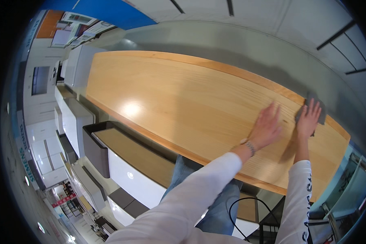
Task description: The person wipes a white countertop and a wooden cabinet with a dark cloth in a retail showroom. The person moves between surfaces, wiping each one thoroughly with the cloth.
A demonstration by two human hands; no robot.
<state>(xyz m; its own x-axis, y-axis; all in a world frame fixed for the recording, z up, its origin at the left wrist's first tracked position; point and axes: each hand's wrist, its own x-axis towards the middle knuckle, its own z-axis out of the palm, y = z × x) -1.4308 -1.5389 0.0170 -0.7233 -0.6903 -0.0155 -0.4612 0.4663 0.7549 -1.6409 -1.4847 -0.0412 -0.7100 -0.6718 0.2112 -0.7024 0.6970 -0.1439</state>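
A long light-wood tabletop [150, 89] with rounded edges stretches across the view. At its far right edge my right hand [308, 120] presses on a bunched grey cloth [322, 110], fingers laid over it. Part of the cloth is hidden under the palm. To the left, my left hand [266, 128] is over the wood, empty, its fingers apart and a little smeared by motion. A metal bracelet circles that wrist. Both forearms come in from below in white sleeves.
Brown-topped white drawer units [136, 154] stand along the near left side. A black cable [248, 198] loops by my jeans. A blue panel [105, 12] lies beyond the far edge, and a glass-and-metal frame [349, 187] stands at the right end.
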